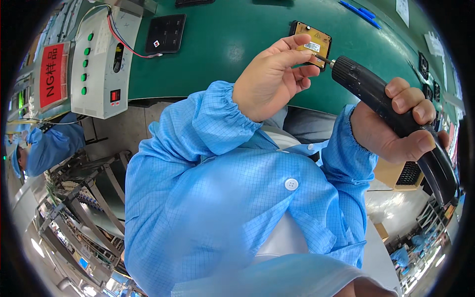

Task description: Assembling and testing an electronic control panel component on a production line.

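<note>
My right hand (pixel 391 123) is wrapped round the black body of an electric screwdriver (pixel 366 84), whose thin metal bit points left. Close to the bit's tip, the thumb and forefinger of my left hand (pixel 277 74) are pinched together. Whatever they hold is too small to make out, and the other fingers curl loosely. Just beyond the fingertips lies a small black-framed device (pixel 321 38) with a yellow-brown face and a white label. My left hand and the screwdriver bit cover part of it.
On the green work table (pixel 237 44), a black square panel (pixel 166 33) is wired to a grey box (pixel 101 64) with green buttons and a red switch. A red sign (pixel 52 74) stands left of it. Blue pens (pixel 361 14) lie at the far right. Another person (pixel 54 146) sits far left.
</note>
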Demonstrator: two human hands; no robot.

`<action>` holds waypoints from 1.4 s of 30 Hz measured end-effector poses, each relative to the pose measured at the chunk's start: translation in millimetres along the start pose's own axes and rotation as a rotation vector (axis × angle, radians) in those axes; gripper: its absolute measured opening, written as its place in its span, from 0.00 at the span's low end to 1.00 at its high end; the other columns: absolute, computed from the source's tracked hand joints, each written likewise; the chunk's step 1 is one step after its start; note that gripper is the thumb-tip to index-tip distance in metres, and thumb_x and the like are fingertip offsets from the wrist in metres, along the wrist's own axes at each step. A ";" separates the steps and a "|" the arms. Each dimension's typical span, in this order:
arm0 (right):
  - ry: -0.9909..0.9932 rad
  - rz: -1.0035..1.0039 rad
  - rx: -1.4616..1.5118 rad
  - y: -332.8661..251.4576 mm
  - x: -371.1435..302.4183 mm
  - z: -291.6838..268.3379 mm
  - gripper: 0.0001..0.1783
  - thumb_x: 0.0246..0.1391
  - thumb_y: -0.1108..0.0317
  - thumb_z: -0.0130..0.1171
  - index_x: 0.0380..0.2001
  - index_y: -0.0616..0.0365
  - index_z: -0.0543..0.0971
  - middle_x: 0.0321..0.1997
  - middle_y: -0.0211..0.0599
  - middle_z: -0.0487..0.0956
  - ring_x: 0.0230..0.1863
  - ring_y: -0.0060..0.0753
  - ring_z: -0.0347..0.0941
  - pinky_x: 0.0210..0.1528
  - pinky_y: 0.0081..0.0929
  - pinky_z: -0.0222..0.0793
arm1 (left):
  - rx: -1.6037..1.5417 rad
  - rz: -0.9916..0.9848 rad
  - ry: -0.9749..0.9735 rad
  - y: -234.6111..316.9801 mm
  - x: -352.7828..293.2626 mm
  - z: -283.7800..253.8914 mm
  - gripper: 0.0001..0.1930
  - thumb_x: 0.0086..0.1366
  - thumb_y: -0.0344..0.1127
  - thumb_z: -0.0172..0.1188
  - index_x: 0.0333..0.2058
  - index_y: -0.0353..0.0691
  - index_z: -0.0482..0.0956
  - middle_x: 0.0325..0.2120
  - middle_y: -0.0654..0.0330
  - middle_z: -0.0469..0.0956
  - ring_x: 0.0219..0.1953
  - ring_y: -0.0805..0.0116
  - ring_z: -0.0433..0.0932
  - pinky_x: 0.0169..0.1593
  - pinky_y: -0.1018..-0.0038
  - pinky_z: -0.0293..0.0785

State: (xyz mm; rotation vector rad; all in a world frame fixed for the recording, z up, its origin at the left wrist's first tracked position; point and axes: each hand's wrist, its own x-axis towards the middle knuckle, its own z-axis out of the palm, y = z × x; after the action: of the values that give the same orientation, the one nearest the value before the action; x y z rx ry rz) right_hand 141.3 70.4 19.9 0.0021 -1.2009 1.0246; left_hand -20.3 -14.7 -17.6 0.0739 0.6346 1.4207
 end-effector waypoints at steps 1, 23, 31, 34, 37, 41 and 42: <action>-0.002 0.002 0.000 0.4 0.9 -2.3 0.12 0.57 0.55 0.57 0.44 0.30 0.70 0.31 0.33 0.78 0.24 0.31 0.73 0.26 0.35 0.72 | 0.026 0.013 -0.007 0.7 0.4 0.0 0.17 0.62 0.32 0.58 0.50 0.43 0.67 0.35 0.59 0.75 0.34 0.71 0.74 0.38 0.76 0.67; 0.105 -0.012 -0.431 90.6 28.9 36.8 0.26 0.49 0.80 0.63 0.50 0.66 0.64 0.28 0.35 0.76 0.22 0.24 0.72 0.27 0.20 0.69 | 1.754 1.011 0.036 46.0 50.5 -22.4 0.14 0.55 0.30 0.59 0.41 0.40 0.74 0.28 0.59 0.78 0.32 0.58 0.76 0.39 0.62 0.66; 0.219 -0.061 -0.399 87.7 36.9 -8.5 0.25 0.49 0.79 0.62 0.49 0.65 0.64 0.25 0.42 0.77 0.20 0.32 0.74 0.26 0.30 0.74 | 2.077 1.208 -0.120 36.7 71.8 3.6 0.04 0.53 0.35 0.61 0.27 0.45 0.83 0.25 0.62 0.75 0.32 0.59 0.74 0.38 0.62 0.66; 0.215 -0.049 -0.360 80.7 35.0 -21.5 0.27 0.46 0.81 0.63 0.48 0.64 0.61 0.22 0.49 0.79 0.18 0.38 0.77 0.26 0.39 0.78 | 2.295 1.023 -0.184 33.3 82.4 13.4 0.05 0.54 0.37 0.60 0.27 0.47 0.83 0.24 0.62 0.76 0.32 0.61 0.74 0.38 0.62 0.65; 0.230 -0.025 -0.357 76.1 33.4 -30.3 0.31 0.46 0.82 0.63 0.50 0.62 0.57 0.23 0.48 0.79 0.18 0.37 0.76 0.25 0.40 0.78 | 2.326 0.983 -0.201 30.7 90.1 16.3 0.05 0.55 0.38 0.60 0.28 0.47 0.82 0.23 0.61 0.76 0.31 0.61 0.75 0.37 0.62 0.66; 0.262 -0.017 -0.205 67.6 34.1 -21.4 0.22 0.49 0.77 0.61 0.45 0.58 0.65 0.25 0.45 0.78 0.19 0.36 0.75 0.24 0.39 0.77 | 2.194 1.156 -0.090 31.5 100.6 0.0 0.06 0.57 0.37 0.60 0.29 0.43 0.82 0.25 0.60 0.78 0.29 0.63 0.76 0.36 0.66 0.68; 0.269 -0.018 -0.209 62.8 36.9 -26.7 0.22 0.49 0.77 0.61 0.45 0.58 0.65 0.25 0.45 0.78 0.19 0.36 0.75 0.24 0.39 0.77 | 1.860 0.875 -0.102 36.2 90.1 3.3 0.07 0.58 0.36 0.60 0.30 0.41 0.81 0.26 0.59 0.78 0.28 0.64 0.76 0.35 0.69 0.69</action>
State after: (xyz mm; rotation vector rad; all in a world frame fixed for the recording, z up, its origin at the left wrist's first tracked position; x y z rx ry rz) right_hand 120.5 143.8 5.7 -0.2795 -1.0533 0.8492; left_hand -49.7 76.6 -32.8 2.0445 1.7567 1.0713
